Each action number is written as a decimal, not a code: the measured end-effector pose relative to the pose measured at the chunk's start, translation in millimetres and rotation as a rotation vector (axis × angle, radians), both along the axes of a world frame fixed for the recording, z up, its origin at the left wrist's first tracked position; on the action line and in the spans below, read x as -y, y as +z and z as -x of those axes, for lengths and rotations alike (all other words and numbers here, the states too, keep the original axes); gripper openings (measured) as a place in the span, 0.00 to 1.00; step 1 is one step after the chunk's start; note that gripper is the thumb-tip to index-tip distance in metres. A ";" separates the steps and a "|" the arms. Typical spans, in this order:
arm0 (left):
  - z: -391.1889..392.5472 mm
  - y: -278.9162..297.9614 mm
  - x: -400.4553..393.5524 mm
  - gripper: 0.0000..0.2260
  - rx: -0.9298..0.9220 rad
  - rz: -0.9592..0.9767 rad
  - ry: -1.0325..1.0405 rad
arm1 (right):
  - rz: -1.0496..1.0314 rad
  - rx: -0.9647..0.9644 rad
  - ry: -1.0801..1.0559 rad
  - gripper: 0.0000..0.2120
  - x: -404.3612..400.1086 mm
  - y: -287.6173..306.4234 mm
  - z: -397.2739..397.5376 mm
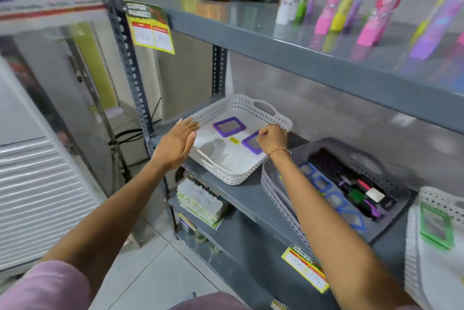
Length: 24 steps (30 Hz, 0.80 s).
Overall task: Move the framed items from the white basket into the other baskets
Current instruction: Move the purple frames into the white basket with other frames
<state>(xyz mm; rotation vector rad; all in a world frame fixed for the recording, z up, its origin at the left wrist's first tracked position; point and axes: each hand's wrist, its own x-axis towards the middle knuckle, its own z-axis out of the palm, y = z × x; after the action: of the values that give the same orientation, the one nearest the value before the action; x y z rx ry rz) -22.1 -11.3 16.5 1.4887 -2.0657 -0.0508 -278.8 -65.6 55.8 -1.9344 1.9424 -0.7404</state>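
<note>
A white perforated basket (226, 175) sits on the middle grey shelf. Inside it lie two purple-framed square mirrors: one (229, 126) toward the back, another (251, 142) at the right side, plus a small yellow tag (234, 140). My right hand (272, 136) is curled over the right purple frame, fingers pinching its upper edge. My left hand (177, 142) hovers flat and open at the basket's left rim. To the right stands a grey basket (276, 184) holding blue-framed mirrors (324, 184) and combs. A green-framed mirror (437, 225) lies in a white basket (414, 247) at far right.
The upper shelf (301, 40) overhangs the baskets, carrying colourful boxed items and rolls. A lower shelf holds stacked notebooks (200, 204). Yellow price tags (305, 268) hang on the shelf edges. A slotted metal upright (130, 58) stands at left, cables behind it.
</note>
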 end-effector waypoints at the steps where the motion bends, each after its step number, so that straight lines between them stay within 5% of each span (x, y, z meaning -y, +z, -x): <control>1: -7.6 -3.0 3.5 0.25 0.014 -0.011 0.007 | -0.031 -0.026 0.010 0.10 8.6 -3.2 -3.7; 8: -33.6 -25.3 20.9 0.28 0.023 -0.072 -0.034 | -0.378 -0.206 0.048 0.20 55.6 -21.5 -13.0; 24: -33.3 -40.8 30.0 0.22 -0.032 -0.003 0.001 | -0.443 -0.411 -0.112 0.23 91.9 -30.2 -12.4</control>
<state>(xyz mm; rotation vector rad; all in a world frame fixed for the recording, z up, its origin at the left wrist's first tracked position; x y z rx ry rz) 11.3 -41.3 -24.3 1.4812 -2.0402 -0.0774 -266.4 -157.5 25.6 -1.8040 2.2203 0.0851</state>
